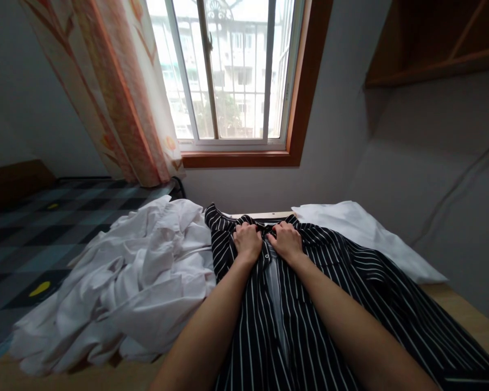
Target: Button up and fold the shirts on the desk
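1 left hand (248, 240) and 1 right hand (286, 240) at mid-frame, both curled closed on the neck end of a black striped shirt (303, 342), shirt spread from centre to lower right, crumpled white cloth (146, 288) at lower left

Tabletop (122, 376), pale wood: striped shirt (309, 331); crumpled white fabric (146, 282), left of shirt; white cloth (358, 220), right of shirt.
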{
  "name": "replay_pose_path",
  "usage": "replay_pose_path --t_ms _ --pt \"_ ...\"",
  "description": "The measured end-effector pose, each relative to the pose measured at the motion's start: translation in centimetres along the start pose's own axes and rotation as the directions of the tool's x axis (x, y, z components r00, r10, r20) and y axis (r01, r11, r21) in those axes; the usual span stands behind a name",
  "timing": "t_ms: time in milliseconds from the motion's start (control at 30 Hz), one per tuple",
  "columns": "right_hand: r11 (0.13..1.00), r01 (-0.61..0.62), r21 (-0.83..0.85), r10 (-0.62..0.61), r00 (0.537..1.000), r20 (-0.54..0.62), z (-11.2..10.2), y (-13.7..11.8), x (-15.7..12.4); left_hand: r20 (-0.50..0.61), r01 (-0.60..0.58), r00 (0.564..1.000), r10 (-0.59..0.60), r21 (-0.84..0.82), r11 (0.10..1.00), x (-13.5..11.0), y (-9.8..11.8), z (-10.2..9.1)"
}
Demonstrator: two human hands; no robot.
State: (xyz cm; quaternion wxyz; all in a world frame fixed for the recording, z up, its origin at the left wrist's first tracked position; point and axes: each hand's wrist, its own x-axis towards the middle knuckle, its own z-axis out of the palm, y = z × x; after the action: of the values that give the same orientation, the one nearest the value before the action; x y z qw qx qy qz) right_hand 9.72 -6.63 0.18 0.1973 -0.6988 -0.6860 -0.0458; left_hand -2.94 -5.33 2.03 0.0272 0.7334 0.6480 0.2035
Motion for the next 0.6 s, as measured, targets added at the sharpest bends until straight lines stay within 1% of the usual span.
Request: replay_pose_path --t_ms 67,133,200,267,300,367,433,533,600 --pt "1.0 0.002 0.015 -0.002 1.0 0.0 0.1 0.1 0.1 -0.001 -0.004 1.0 0.004 0.035 0.999 -0.1 0.1 0.1" --pt "0.996 -0.035 0.084 0.036 0.999 -0.01 0.3 0.5 0.3 0.01 -0.016 1.0 0.015 0.04 0.999 -0.1 0.2 0.3" --pt "0.966 -0.12 0.228 0.132 0.99 -0.039 0.5 1.1 0.6 0.036 -0.033 0.999 0.032 0.034 0.999 0.0 0.2 0.4" --pt "0.899 -0.192 0.393 0.236 0.969 -0.068 0.7 1.7 0.9 0.059 -0.052 0.997 0.05 0.031 0.998 0.0 0.1 0.4" --pt "0.867 -0.206 0.454 0.269 0.96 -0.077 0.8 2.0 1.0 0.062 -0.06 0.996 0.058 0.03 0.998 0.0 0.1 0.4" --pt "0.831 -0.197 0.52 0.286 0.954 -0.095 1.0 2.4 1.2 0.06 -0.079 0.995 0.077 0.028 0.996 -0.1 0.1 0.4" --pt "0.823 -0.173 0.541 0.274 0.955 -0.111 1.2 2.5 1.3 0.045 -0.116 0.992 0.115 0.028 0.993 -0.2 0.1 0.5" --pt "0.807 -0.134 0.575 0.257 0.956 -0.138 1.4 2.5 1.3 -0.03 -0.173 0.984 0.175 0.058 0.983 -0.5 0.3 0.5" --pt "0.797 -0.106 0.595 0.244 0.957 -0.155 1.6 2.4 1.2 -0.06 -0.188 0.979 0.193 0.077 0.979 -0.6 0.4 0.5"
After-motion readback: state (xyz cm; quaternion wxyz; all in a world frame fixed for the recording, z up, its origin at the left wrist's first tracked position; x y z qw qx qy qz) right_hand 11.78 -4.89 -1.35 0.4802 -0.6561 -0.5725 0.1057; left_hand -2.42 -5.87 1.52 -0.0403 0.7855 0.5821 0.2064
